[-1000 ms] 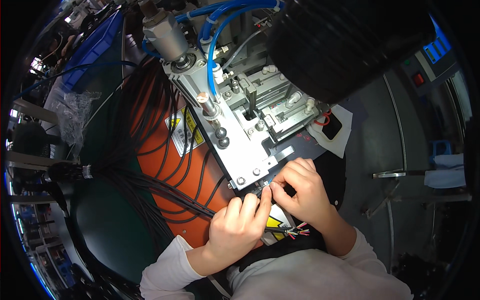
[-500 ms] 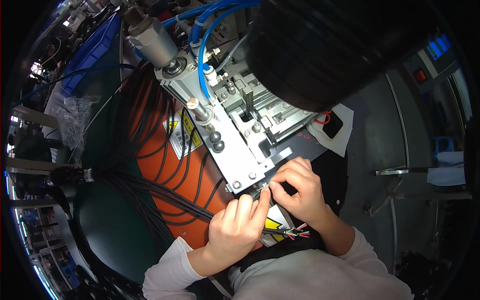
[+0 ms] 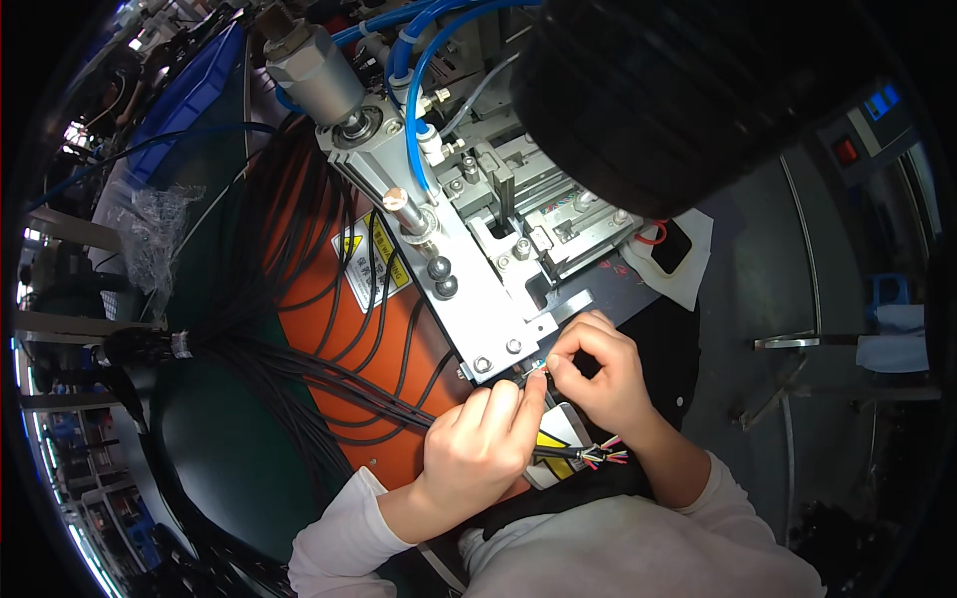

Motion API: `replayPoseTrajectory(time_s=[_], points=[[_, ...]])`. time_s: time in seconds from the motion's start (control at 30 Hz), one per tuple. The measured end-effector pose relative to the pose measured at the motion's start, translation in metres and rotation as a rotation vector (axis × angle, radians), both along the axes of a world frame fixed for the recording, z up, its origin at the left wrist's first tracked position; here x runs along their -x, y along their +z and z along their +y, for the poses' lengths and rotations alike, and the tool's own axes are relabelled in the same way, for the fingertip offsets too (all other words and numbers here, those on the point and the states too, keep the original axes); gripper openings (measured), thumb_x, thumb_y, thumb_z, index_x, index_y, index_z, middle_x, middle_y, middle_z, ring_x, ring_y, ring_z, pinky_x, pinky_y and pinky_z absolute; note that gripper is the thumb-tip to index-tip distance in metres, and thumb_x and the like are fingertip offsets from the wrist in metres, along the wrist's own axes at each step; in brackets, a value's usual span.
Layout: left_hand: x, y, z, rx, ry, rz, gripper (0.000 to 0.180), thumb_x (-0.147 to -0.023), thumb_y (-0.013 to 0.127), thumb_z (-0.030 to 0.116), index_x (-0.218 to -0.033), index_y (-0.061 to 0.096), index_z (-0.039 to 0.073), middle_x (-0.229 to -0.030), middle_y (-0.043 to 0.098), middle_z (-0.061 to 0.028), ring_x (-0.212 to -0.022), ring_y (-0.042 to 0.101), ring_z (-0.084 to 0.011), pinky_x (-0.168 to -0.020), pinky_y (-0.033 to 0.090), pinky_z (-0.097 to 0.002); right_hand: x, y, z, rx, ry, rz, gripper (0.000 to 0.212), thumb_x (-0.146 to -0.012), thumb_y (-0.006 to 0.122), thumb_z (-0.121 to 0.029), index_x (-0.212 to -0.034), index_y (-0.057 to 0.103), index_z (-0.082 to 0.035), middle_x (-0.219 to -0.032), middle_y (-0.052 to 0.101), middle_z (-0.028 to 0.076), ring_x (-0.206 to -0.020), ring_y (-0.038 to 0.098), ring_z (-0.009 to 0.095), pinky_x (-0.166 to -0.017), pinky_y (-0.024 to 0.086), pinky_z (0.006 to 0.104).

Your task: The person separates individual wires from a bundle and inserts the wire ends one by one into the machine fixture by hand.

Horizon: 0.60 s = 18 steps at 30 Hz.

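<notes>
a silver, bolted metal machine (image 3: 490,321) stood beside slim black cables (image 3: 384,402). the left hand (image 3: 480,439) curled, index finger extended, its grip impossible to tell; the right hand (image 3: 604,377) pinched a tiny blue-and-white piece (image 3: 539,365) just beside the machine's near corner.

Behind and around the workplace lies a busy, dim room. On the left, a dark green desk (image 3: 219,468) curves through the view, with a blue plastic bin (image 3: 189,100) toward its far end and a crumpled clear plastic sheet (image 3: 155,239) nearer. Pale flat bars (image 3: 70,324) run in from the left edge. Beyond them, cluttered shelves (image 3: 110,488) fade into blur, and a bright white strip light (image 3: 90,560) glares at the lower corner. On the right, a blue stool (image 3: 882,291) stands on the dark grey floor (image 3: 847,259), near a white cloth or paper (image 3: 892,351). A red switch (image 3: 846,150) shows above, in shadow.
</notes>
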<state>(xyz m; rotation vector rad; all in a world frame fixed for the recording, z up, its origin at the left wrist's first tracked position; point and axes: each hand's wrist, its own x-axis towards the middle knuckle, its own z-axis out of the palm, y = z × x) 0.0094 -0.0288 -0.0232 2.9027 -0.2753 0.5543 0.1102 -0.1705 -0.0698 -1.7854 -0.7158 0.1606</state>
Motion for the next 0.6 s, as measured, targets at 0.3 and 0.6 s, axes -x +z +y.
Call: replayPoseTrajectory(time_s=[0.3, 0.6], points=[[-0.004, 0.002, 0.004, 0.061, 0.029, -0.072, 0.028, -0.067, 0.063, 0.006, -0.094, 0.069, 0.005, -0.078, 0.059, 0.0005, -0.057, 0.054, -0.0123, -0.049, 0.043, -0.0264, 0.004, 0.004, 0.004, -0.012, -0.026, 0.079, 0.006, -0.080, 0.060, -0.005, -0.076, 0.058, 0.000, -0.075, 0.059, 0.009, -0.074, 0.058, 0.024, -0.068, 0.044, 0.0328], [0.014, 0.019, -0.002, -0.188, 0.113, 0.106, 0.022, -0.072, 0.066, 0.006, -0.094, 0.067, 0.001, -0.073, 0.052, -0.0011, -0.056, 0.054, -0.0103, -0.049, 0.042, -0.0222, 0.000, -0.001, -0.007, -0.156, 0.042, 0.508, 0.008, -0.082, 0.067, -0.005, -0.086, 0.063, 0.000, -0.083, 0.064, 0.004, -0.084, 0.058, 0.009, -0.074, 0.045, 0.0262]])
